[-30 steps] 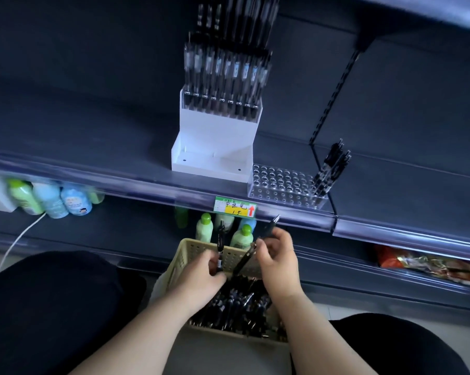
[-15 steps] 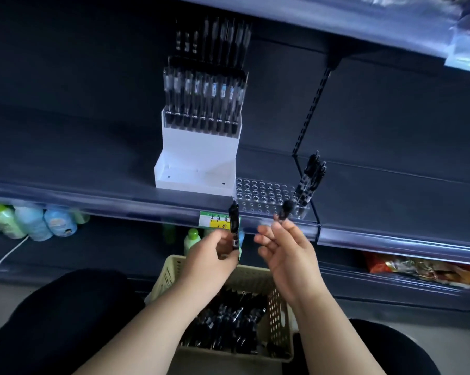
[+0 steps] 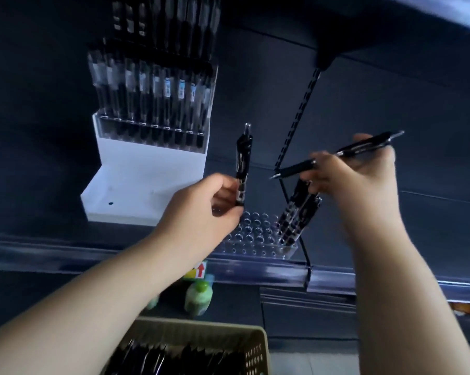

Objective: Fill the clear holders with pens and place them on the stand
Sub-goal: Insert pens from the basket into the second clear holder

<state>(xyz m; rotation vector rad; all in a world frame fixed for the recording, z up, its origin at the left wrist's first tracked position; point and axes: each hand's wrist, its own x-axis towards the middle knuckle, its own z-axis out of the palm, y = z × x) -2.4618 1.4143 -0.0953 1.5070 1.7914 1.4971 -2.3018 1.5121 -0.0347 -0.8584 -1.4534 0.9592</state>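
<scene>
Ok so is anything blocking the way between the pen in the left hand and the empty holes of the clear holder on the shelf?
Nothing visible does. The left hand holds its pen upright just above the clear holder, whose holes beneath it are empty. The pens already standing crowd only the holder's right end, near the right hand.

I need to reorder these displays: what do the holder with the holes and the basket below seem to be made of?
The holder with holes looks like clear glossy acrylic or similar plastic: the shelf shows through it and its edges catch light. The basket looks like matte beige moulded plastic, with regular perforations in its wall.
</scene>
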